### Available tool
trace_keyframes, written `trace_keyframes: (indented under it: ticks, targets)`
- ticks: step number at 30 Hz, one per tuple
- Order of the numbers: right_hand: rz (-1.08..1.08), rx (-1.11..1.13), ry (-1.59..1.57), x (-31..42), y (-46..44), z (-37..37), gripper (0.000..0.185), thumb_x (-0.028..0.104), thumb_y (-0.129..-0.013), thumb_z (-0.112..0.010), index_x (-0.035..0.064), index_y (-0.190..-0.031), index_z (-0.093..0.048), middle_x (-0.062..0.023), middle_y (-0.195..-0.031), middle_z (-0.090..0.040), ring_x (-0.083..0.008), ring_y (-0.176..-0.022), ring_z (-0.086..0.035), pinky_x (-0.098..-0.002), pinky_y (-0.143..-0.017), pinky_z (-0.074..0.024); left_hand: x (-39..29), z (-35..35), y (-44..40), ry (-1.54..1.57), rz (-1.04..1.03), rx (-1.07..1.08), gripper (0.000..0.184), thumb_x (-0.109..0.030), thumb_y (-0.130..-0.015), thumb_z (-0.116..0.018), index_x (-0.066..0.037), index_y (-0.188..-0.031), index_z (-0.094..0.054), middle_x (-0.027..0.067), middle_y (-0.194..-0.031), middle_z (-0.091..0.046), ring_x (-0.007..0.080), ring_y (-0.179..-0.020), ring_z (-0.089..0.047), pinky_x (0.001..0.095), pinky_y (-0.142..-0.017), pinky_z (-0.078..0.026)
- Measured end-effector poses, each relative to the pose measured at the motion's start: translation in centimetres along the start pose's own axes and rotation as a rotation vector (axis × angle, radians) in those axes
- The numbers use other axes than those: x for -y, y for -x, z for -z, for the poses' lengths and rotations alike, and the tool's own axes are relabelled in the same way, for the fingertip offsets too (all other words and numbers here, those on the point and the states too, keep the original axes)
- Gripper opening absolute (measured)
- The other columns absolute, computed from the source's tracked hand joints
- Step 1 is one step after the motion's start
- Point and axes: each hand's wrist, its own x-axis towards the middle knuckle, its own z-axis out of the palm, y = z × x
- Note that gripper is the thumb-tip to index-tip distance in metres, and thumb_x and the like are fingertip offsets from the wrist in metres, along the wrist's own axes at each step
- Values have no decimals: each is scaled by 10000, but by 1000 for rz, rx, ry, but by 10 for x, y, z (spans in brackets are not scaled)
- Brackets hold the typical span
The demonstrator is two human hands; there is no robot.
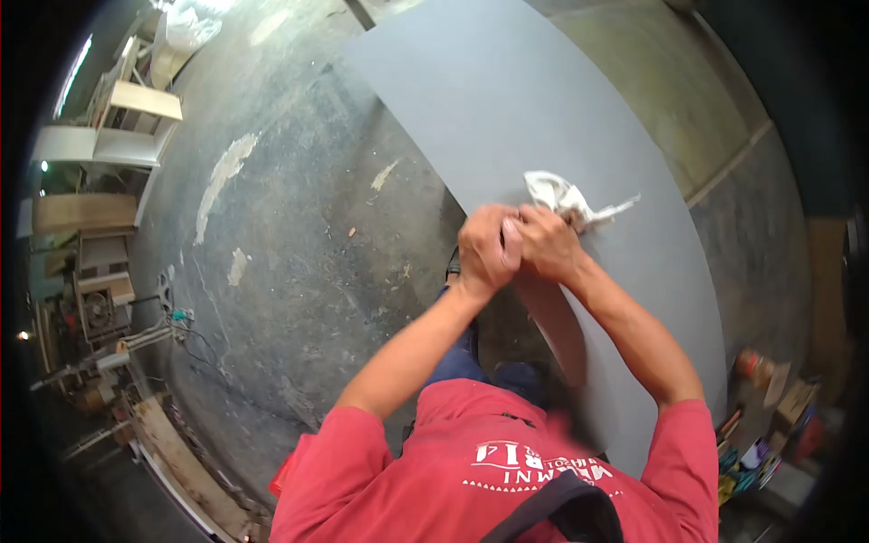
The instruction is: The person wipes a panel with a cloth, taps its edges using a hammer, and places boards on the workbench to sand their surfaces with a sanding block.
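Note:
A long grey panel [543,109] with a smooth face runs from the top of the view down to the right of my body. At its left edge my two hands are pressed together. My right hand [548,242] has its fingers curled over a white cloth [557,195], whose loose ends spread on the panel. My left hand [489,242] is closed against my right hand; what lies inside its fingers is hidden. A reddish-brown curved surface [554,326] shows below the hands, beside the panel's edge.
Wooden shelves [86,213] and frames stand at the left. A long board [172,452] lies at the lower left, near cables. Assorted items [751,462] are piled at the lower right. Light patches mark the concrete floor [299,217].

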Motion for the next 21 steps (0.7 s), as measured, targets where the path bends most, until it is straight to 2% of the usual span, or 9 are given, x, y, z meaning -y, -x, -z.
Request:
trace_keyframes:
  ticks: [3, 6, 9, 11, 14, 16, 17, 19, 21]
  targets:
    - [40, -16, 34, -55, -121, -38, 171, 161, -759, -645, 66, -899, -666, -47, -899, -653, -231, -872, -605, -368, -716, -494, 71, 33, -102, -23, 1, -88, 195, -150, -897, -502, -19, -893, -647, 217, -829, -651, 420, -786, -631, 484, -725, -512]
    - [84, -17, 55, -103, -231, -77, 297, 173, -719, -697, 49, -987, -664, -49, -962, -684, -233, -890, -633, -371, -726, -514, 140, 66, -195, -40, 20, -151, 245, -177, -920, -485, -16, -865, -662, 247, -820, -667, 449, -779, -650, 503, -711, -521]
    - [104, -10, 103, -138, -321, -111, 311, 139, -688, -706, 52, -985, -668, -56, -997, -701, -244, -910, -653, -374, -762, -546, 205, 97, -270, -45, -36, -204, 281, -191, -946, -463, -32, -854, -677, 249, -795, -667, 457, -765, -667, 490, -690, -540]
    - [103, -118, 73, -152, -373, -132, 272, 127, -693, -707, 69, -946, -626, -100, -880, -700, -303, -867, -682, -407, -742, -566, 243, 116, -311, -78, -53, -228, 338, -244, -960, -457, -43, -878, -716, 244, -823, -686, 452, -787, -683, 473, -702, -558]
    - [52, -150, 77, -163, -427, -150, 243, 133, -726, -701, 73, -953, -639, -132, -866, -703, -319, -859, -694, -420, -731, -569, 290, 138, -361, -138, -84, -257, 386, -290, -969, -436, -62, -905, -741, 239, -854, -698, 445, -806, -694, 465, -734, -562]
    - [54, -117, 102, -166, -442, -156, 227, 138, -730, -702, 73, -940, -647, -135, -861, -701, -321, -859, -695, -422, -730, -570, 350, 143, -382, -784, -603, -287, 289, -240, -1040, -526, -32, -857, -612, 133, -748, -700, 284, -602, -689, 348, -499, -556]
    - [50, -87, 136, -166, -441, -156, 212, 143, -733, -704, 73, -927, -654, -139, -856, -700, -324, -859, -695, -425, -730, -571, 339, 140, -379, -784, -605, -285, 289, -240, -1040, -526, -32, -857, -612, 133, -748, -700, 284, -602, -689, 348, -499, -556]
    - [43, -42, 117, -157, -413, -148, 224, 146, -739, -705, 83, -946, -647, -122, -888, -715, -310, -884, -701, -424, -731, -579, 297, 129, -353, -229, -34, -334, 386, -293, -962, -437, -65, -893, -741, 240, -862, -698, 452, -797, -687, 467, -728, -560]
    - [42, 42, 89, -141, -381, -123, 230, 158, -730, -715, 87, -941, -655, -115, -914, -733, -294, -932, -709, -421, -738, -594, 255, 120, -311, -218, -30, -322, 386, -286, -957, -437, -52, -885, -735, 241, -834, -698, 447, -772, -689, 461, -713, -558]
